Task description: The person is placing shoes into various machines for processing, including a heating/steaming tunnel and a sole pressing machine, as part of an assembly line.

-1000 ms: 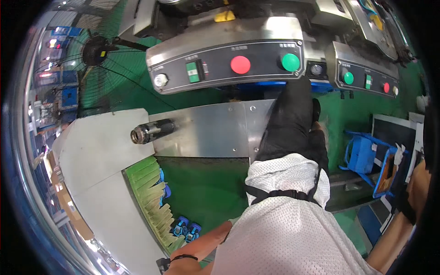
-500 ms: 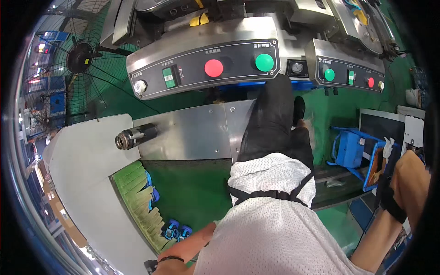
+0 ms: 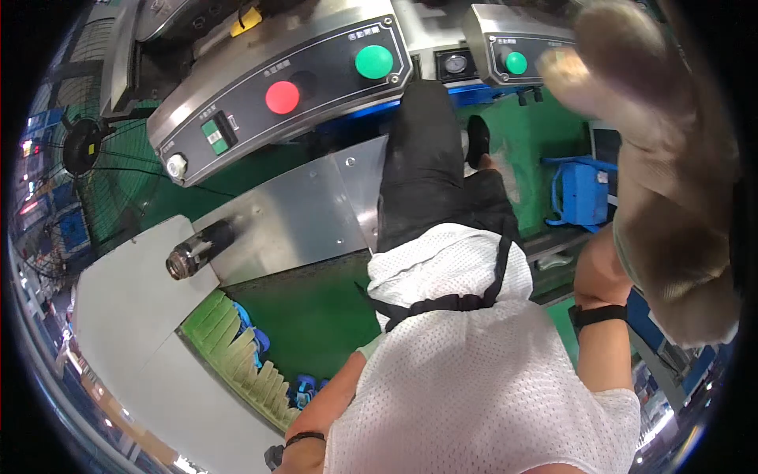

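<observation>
A large, blurred pale glove on my right hand [image 3: 659, 182] fills the upper right, close to view. Its two nearest fingertips are apart, with nothing visible between them. Behind it, my bare right arm comes up from the lower right with a black band round it. My left forearm, with a dark bracelet, lies along the left side of my white mesh shirt [image 3: 466, 379]. A pale edge at its upper end may be a glove cuff; the fingers of my left hand are hidden. The raised right hand partly covers a smaller control panel [image 3: 489, 59] with a green button.
A larger control panel [image 3: 253, 130] with red and green buttons spans the front. A dark cylinder with a metal ring [image 3: 197, 251] lies where a grey board [image 3: 126, 308] meets a steel plate [image 3: 292, 213]. A fan [image 3: 81, 148] stands left, a blue chair [image 3: 580, 193] right.
The whole view has shifted and tilted, so the panels sit further left. My right arm has come inward from the right edge, and the gloved hand now looms close at upper right.
</observation>
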`<state>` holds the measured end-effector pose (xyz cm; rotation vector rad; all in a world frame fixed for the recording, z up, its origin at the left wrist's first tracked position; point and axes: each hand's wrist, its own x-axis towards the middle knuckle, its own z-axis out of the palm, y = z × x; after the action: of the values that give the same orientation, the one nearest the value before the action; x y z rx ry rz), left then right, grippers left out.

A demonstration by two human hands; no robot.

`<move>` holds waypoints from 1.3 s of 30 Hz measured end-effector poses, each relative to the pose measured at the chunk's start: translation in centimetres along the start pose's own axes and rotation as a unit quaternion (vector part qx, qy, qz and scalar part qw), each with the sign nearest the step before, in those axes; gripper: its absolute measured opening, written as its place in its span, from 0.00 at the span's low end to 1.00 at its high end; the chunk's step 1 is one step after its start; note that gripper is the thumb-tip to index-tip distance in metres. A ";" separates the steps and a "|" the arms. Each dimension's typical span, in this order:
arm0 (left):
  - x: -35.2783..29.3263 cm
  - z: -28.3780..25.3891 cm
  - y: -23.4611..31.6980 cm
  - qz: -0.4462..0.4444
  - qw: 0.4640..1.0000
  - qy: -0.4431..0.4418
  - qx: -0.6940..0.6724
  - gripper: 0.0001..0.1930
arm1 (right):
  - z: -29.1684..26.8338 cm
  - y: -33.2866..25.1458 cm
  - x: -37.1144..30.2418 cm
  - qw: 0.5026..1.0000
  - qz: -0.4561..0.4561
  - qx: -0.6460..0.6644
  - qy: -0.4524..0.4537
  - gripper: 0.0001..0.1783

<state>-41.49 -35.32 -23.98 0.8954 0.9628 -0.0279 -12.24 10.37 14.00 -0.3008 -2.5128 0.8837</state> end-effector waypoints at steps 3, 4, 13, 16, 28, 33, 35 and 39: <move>1.1 0.4 0.5 -0.010 1.000 0.008 0.014 0.15 | -4.1 3.9 -3.8 1.000 0.000 0.006 0.028 0.27; 0.6 -0.3 0.4 -0.017 1.000 0.004 0.016 0.15 | -1.8 2.8 -4.4 0.999 0.007 0.011 0.038 0.27; 2.1 -3.1 0.1 0.013 0.996 -0.002 0.084 0.15 | -3.1 4.8 -5.3 0.992 0.031 -0.032 0.117 0.30; 5.4 -4.5 0.4 0.043 0.995 -0.002 0.093 0.15 | -4.7 5.9 -5.6 0.991 0.034 -0.053 0.122 0.32; -1.2 -3.4 -0.4 0.035 0.995 -0.017 0.092 0.15 | 1.5 -3.5 5.0 0.979 0.082 -0.019 0.187 0.37; 2.0 -12.8 -2.7 0.103 0.977 0.064 0.177 0.14 | 2.5 -1.1 6.2 0.966 -0.011 -0.087 0.241 0.40; 0.7 -10.6 -4.1 0.121 0.974 0.062 0.183 0.14 | 0.6 -1.1 5.3 0.964 -0.009 -0.099 0.246 0.41; -3.6 0.4 -5.3 0.088 0.986 0.082 0.113 0.14 | -1.1 1.3 2.7 0.973 0.002 -0.016 0.228 0.43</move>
<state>-45.50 -40.30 -24.71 1.2047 1.0439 0.0904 -14.01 12.88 14.85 -0.4629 -2.0998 0.6832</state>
